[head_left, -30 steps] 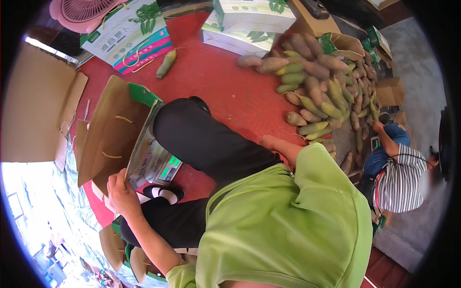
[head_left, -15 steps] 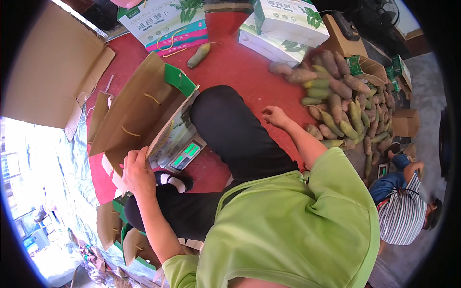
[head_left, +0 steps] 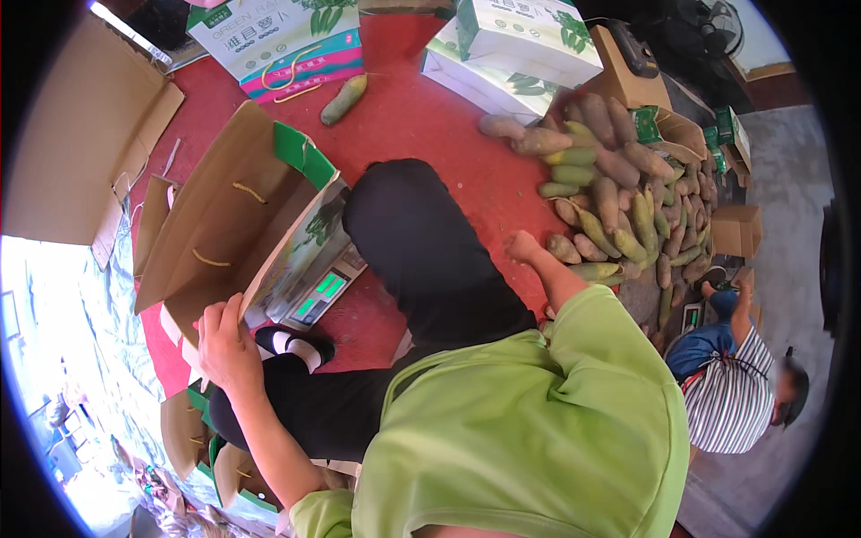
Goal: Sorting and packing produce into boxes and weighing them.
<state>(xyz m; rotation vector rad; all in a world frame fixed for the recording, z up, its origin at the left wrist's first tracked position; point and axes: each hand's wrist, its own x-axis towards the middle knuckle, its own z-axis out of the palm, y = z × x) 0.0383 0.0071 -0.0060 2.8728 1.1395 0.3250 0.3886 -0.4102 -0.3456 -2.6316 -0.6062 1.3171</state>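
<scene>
My left hand (head_left: 230, 345) grips the near edge of an open cardboard gift box (head_left: 193, 220) with rope handles; its fingers bend over the rim. The box stands on a digital scale (head_left: 325, 291) with a lit green display. My right hand (head_left: 523, 247) is over the red floor, close to the near left side of a heap of green and brownish long radishes (head_left: 606, 199). Its fingers point away and down and are too blurred to show whether they hold anything. A single green radish (head_left: 343, 99) lies beyond the box.
White printed boxes (head_left: 525, 45) are stacked at the back, and another printed carton (head_left: 278, 40) stands back left. Open boxes (head_left: 184, 426) stand by my left knee. At right, a person in a striped shirt (head_left: 735, 394) sits near another scale (head_left: 691, 316).
The view has shifted, so most of the scene sits further left. My right hand has moved nearer the radish heap, its fingers now turned down. My left hand stays on the box edge.
</scene>
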